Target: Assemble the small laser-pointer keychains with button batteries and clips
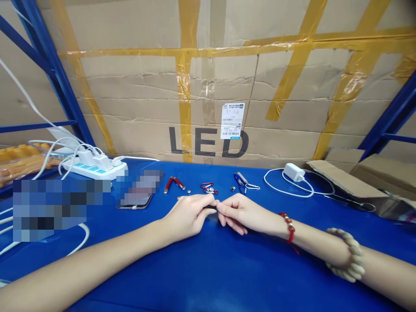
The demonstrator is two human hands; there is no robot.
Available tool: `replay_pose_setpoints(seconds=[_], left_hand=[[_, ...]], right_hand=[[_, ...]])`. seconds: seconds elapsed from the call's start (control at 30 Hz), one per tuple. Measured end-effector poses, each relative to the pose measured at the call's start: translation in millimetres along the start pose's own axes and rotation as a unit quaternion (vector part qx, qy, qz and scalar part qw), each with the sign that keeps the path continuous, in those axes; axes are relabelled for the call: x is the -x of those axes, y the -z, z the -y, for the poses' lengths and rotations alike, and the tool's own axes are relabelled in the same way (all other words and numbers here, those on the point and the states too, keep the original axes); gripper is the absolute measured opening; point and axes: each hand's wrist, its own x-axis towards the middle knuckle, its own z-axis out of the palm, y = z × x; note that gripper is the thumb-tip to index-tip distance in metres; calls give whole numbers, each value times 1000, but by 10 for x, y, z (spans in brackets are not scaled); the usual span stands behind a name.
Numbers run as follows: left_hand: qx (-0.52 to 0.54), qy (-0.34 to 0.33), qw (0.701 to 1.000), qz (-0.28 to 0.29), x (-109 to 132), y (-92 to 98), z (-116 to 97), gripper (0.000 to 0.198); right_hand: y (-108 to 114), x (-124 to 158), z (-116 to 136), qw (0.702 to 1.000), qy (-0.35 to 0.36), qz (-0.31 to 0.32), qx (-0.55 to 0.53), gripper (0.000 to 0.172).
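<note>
My left hand (191, 216) and my right hand (238, 212) meet over the blue tabletop (208, 273), fingertips almost touching. Both pinch with thumb and forefinger; whatever lies between them is too small and hidden to name. Just beyond my left hand lie two small red cylinders with silver ends (173, 183) and a small round silver piece (189, 191). Red clips (208, 187) rest behind the fingertips. Past my right hand are blue and silver cylinders with a wire clip (242, 180) and a tiny silver part (232, 189).
A phone (138, 201), partly blurred out, and a white power strip (97, 168) with cables are on the left. A white charger (294, 172) with its cord and scissors (367, 206) lie at right. A large taped cardboard box (136, 104) stands behind, between blue rack posts (61, 78).
</note>
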Motion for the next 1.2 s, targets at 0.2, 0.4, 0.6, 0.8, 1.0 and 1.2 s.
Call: replay_pose_setpoints(seconds=[0.2,0.4,0.6,0.8,1.0,1.2], left_hand=[[19,31,999,-20,3,-12,-3,12],[36,28,998,-47,-19,-56,31,21],[32,54,995,-76,-51,-78,44,21],[46,80,993,-68,-56,-50,20,20],[48,98,993,-50,-46,-36,1,18],[41,102,993,-38,-54,-23,-6,19]], right_hand=[[-52,-23,-35,978,-28,5,-208,45],[-65,-49,-30,967,-48,-7,-252,44],[-50,-89,-83,996,3,-54,-72,53],[65,-89,-161,923,215,-171,271,33],[123,-109,-221,885,289,-246,269,17],[150,-93,-240,809,410,-281,315,13]])
